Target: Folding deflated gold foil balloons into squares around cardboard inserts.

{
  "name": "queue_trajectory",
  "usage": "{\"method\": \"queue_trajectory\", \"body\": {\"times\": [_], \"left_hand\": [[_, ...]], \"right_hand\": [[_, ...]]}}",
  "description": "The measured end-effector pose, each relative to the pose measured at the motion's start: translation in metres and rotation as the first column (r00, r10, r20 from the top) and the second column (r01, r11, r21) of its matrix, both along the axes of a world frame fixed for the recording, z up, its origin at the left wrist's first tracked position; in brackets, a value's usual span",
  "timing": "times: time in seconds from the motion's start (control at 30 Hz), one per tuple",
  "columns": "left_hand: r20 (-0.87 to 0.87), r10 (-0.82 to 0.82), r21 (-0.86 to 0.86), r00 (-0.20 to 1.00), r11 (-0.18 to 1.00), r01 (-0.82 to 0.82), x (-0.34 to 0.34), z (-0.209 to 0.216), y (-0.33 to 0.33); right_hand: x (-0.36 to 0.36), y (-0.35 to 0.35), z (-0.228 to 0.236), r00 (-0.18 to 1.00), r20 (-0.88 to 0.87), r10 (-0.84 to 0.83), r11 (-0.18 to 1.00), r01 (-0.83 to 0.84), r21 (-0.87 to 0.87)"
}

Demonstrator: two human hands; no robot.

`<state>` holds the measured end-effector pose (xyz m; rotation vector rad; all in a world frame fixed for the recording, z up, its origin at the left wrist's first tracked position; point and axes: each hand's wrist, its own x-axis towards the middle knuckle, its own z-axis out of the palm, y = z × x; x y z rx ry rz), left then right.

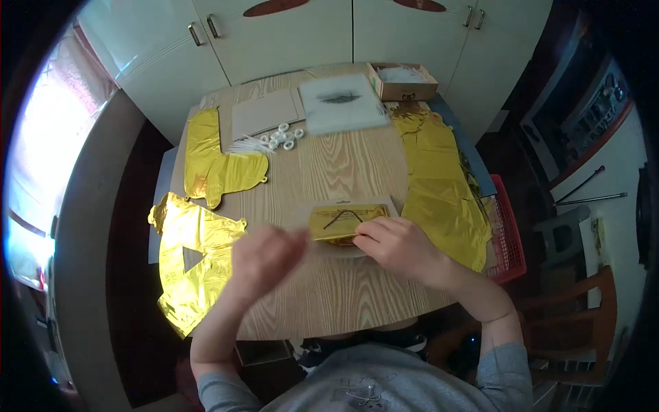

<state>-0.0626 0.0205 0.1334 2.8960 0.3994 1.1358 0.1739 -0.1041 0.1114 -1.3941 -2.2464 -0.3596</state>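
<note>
Near the front of the table lies a folded gold foil balloon [322,223], with a thin dark bent line across its top. Beneath it, a pale card or plastic sleeve [386,202] with a hang slot shows around the edges. My right hand [398,246] pinches the near right edge of the folded foil between thumb and fingers. To the left of it, my left hand [266,259] is raised and smeared by motion; its fingers cannot be made out. Further left, a flat gold balloon with a triangular hole [218,237] lies below an L-shaped one [204,154].
Several gold foil sheets [439,172] cover the table's right side. White ribbon rolls [282,137] and thin white sticks lie near a pale board [264,113]. A clear plastic stack [343,113] and a cardboard box [403,89] sit at the back. A red basket [508,230] stands at right.
</note>
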Motion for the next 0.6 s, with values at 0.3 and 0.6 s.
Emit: {"method": "queue_trajectory", "body": {"times": [0.3, 0.6], "left_hand": [[-0.329, 0.007, 0.186, 0.944, 0.981, 0.057, 0.020, -0.017, -0.039], [-0.340, -0.114, -0.075, 0.934, 0.993, 0.094, 0.006, -0.026, -0.073]], "right_hand": [[-0.015, -0.013, 0.004, 0.999, 0.036, -0.001, 0.996, 0.004, -0.084], [-0.026, -0.020, -0.009, 0.996, 0.083, -0.045, 0.999, 0.044, 0.007]]}}
